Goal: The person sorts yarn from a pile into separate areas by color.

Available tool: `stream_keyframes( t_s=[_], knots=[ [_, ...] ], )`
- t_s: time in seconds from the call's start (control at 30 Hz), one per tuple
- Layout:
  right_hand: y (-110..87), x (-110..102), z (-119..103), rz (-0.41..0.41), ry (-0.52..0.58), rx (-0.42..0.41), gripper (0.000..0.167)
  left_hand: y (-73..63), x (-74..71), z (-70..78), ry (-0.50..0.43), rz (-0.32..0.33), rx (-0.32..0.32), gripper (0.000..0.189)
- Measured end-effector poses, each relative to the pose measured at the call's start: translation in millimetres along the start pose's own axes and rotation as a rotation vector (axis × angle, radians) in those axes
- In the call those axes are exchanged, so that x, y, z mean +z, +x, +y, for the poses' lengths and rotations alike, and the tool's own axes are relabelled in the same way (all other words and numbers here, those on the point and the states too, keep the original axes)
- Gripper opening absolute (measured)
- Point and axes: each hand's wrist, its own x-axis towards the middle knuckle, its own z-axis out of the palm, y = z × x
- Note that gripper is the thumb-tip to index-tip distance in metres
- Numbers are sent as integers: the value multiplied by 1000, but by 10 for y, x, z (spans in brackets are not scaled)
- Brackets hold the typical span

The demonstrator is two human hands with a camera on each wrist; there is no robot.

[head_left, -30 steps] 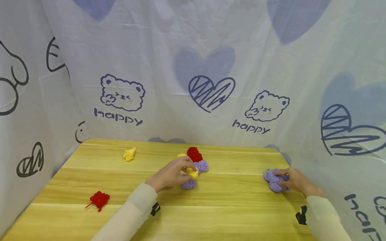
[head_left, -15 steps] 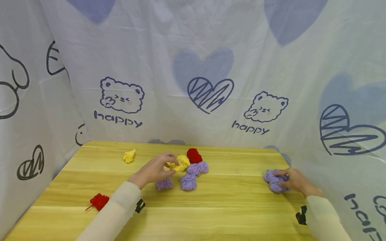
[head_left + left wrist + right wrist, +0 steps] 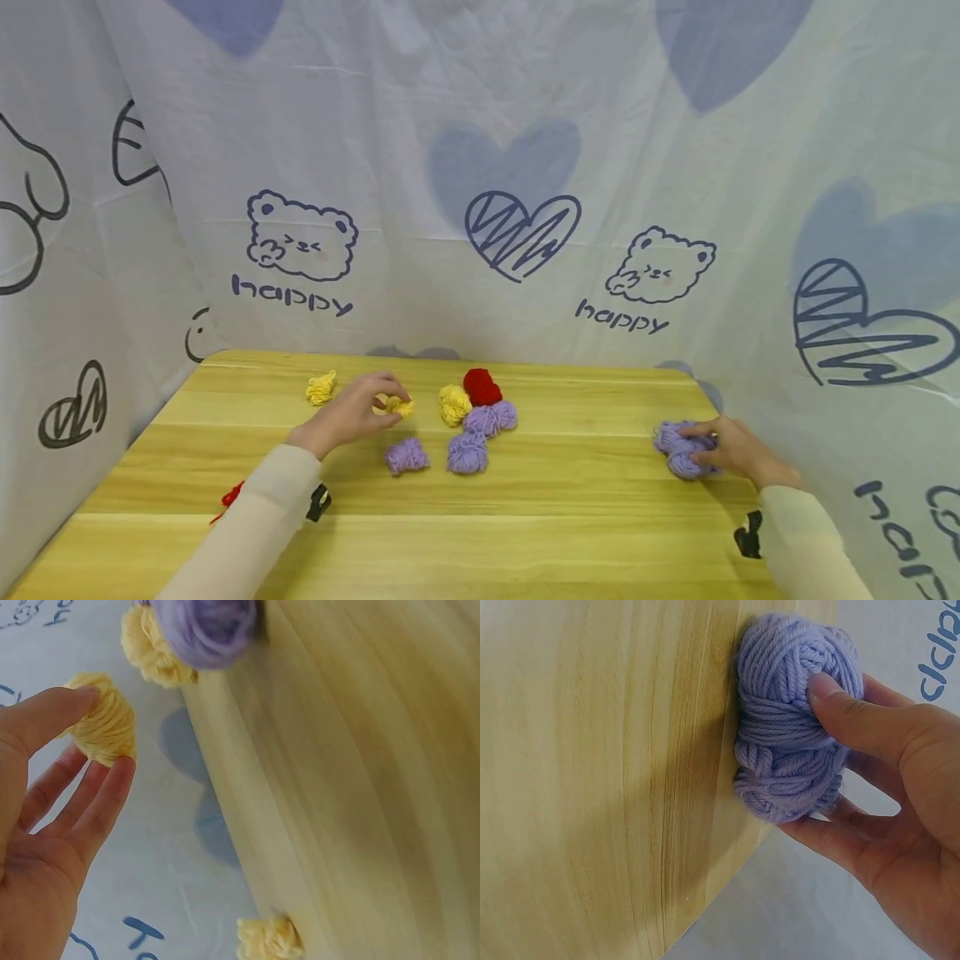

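My left hand (image 3: pixel 351 414) pinches a small yellow yarn ball (image 3: pixel 109 724) between thumb and fingertips, over the back left of the table. Just in front of it lies a lilac yarn ball (image 3: pixel 407 456). Far to the right, my right hand (image 3: pixel 742 454) grips lilac yarn (image 3: pixel 791 720) from the side, thumb on top and fingers behind; the bundle rests at the table's right side. In the middle stands a cluster: a red yarn ball (image 3: pixel 482 387), a yellow one (image 3: pixel 454 405) and lilac yarn balls (image 3: pixel 467 452).
Another yellow yarn ball (image 3: pixel 321 388) sits at the back left. A red yarn piece (image 3: pixel 232 496) is partly hidden behind my left sleeve. The wooden table (image 3: pixel 570 517) ends at a patterned cloth (image 3: pixel 420 275) hanging behind and at both sides.
My left hand has carried the yellow yarn ball leftward, away from the middle cluster, uncovering the lilac ball in front. The right hand keeps its grip and has barely moved.
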Motion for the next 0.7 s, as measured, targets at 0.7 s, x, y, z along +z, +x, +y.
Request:
stream_keyframes(
  t_s=[0.7],
  knots=[
    [4,16,9,-13,10,39,38,-57,-148,-332,24,7,-96,21]
  ],
)
